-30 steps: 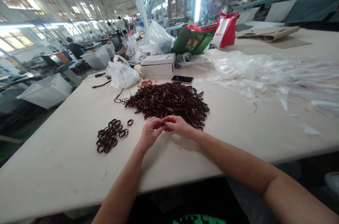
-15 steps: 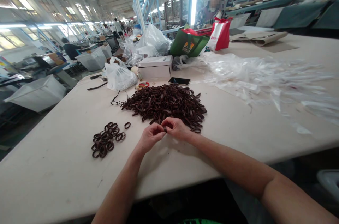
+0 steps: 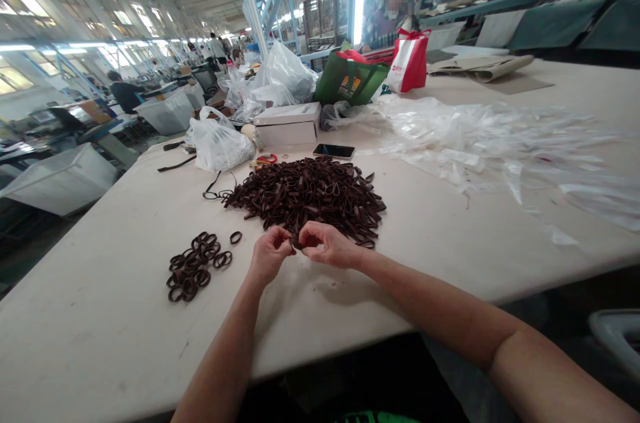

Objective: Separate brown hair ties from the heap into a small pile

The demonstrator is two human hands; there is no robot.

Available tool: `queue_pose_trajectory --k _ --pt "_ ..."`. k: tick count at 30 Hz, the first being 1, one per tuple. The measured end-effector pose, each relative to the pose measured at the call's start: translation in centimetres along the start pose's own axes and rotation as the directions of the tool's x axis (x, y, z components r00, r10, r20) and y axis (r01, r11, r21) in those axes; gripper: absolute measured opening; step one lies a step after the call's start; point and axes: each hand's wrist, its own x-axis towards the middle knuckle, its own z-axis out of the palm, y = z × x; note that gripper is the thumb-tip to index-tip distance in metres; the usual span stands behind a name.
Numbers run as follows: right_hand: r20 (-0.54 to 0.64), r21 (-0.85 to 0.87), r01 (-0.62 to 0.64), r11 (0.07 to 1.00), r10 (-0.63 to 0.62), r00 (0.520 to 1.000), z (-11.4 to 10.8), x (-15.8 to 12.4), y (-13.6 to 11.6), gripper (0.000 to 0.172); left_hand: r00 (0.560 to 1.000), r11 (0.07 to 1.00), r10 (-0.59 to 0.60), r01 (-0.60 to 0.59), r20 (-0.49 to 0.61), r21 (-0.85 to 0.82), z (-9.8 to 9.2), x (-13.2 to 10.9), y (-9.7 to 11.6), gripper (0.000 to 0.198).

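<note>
My left hand (image 3: 269, 255) and my right hand (image 3: 325, 244) meet at the near edge of a big heap of dark brown bands (image 3: 310, 195) on a pale table (image 3: 450, 243). Both hands are closed in a pinch on one small brown band (image 3: 296, 242) held between their fingertips. To the left lies a smaller cluster of round brown bands (image 3: 195, 265), apart from my hands.
Behind the heap lie a black phone (image 3: 334, 150), a white box (image 3: 287, 123), red scissors (image 3: 265, 159) and a white plastic bag (image 3: 217, 142). Clear plastic sleeves (image 3: 480, 136) spread over the right side. Green (image 3: 350, 82) and red (image 3: 409, 62) bags and a seated person (image 3: 395, 6) are at the far edge.
My hands stay together at the heap's edge, and the fingers have shifted on the small band. The view has drifted slightly, so everything sits a little lower and to the left.
</note>
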Motion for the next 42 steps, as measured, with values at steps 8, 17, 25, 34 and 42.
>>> queue_pose_trajectory --k 8,17,25,34,42 --pt "-0.092 -0.211 0.048 0.976 -0.069 0.993 1.6 -0.4 0.8 0.009 0.999 0.998 0.014 -0.012 0.034 -0.067 1.1 -0.1 -0.2 0.013" --pt "-0.198 -0.24 0.018 0.971 -0.067 0.978 2.0 -0.6 0.3 0.012 0.995 0.997 0.044 -0.039 0.085 -0.065 1.2 -0.4 -0.1 0.016" --pt "-0.324 -0.285 -0.151 0.947 0.053 0.945 1.2 -0.2 0.2 0.015 0.968 0.925 0.196 -0.13 -0.155 0.356 2.7 -1.7 0.5 0.008" --pt "-0.31 -0.374 -0.23 0.898 0.113 0.944 1.1 0.2 -0.9 0.014 0.932 0.746 0.31 -0.115 -0.189 0.656 2.7 -1.5 1.2 0.007" --pt "-0.315 -0.307 -0.205 0.929 0.104 0.943 1.3 0.2 0.3 0.007 0.975 0.871 0.199 -0.128 -0.102 0.474 1.8 -0.7 0.9 0.011"
